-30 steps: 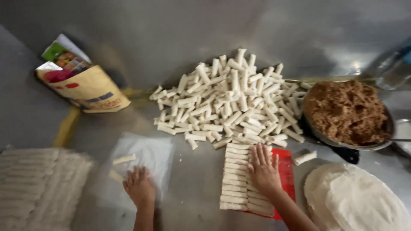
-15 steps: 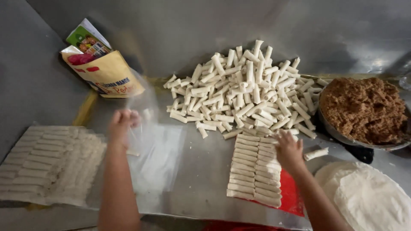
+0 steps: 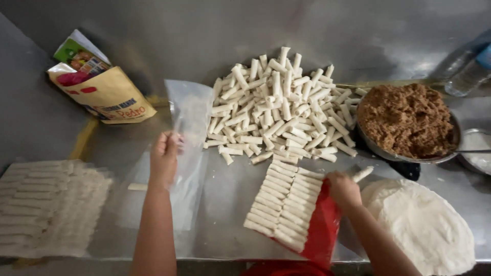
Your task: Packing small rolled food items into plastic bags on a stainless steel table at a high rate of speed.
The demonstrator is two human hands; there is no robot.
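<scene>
two hands work over a steel surface (image 3: 230, 204) in the head view; the left hand (image 3: 164, 158) is raised a little left of centre, its fingers clamped together on a clear plastic bag (image 3: 189, 133) that stands up above the hand and hangs down below it; the right hand (image 3: 343, 189) rests to the right and nearer, on the right edge of a neat row of rolled pastry sticks (image 3: 284, 207) lying side by side on a red tray (image 3: 319, 232); its fingers are curled down, but whether they grip a roll or the tray edge i cannot tell; one loose roll (image 3: 362, 174) lies just beside that hand on its far side; far from the row sits a big loose pile of rolls (image 3: 279, 110), touching the row's far end; right of the pile is a dark pan of brown filling (image 3: 406, 120); near and right lies a stack of round white wrappers (image 3: 419, 225); at the near left, packed rolls in clear bags (image 3: 48, 204) lie flat; at the far left a tan paper bag (image 3: 102, 92) leans against the wall; a clear bottle (image 3: 468, 71) stands at the far right.
</scene>
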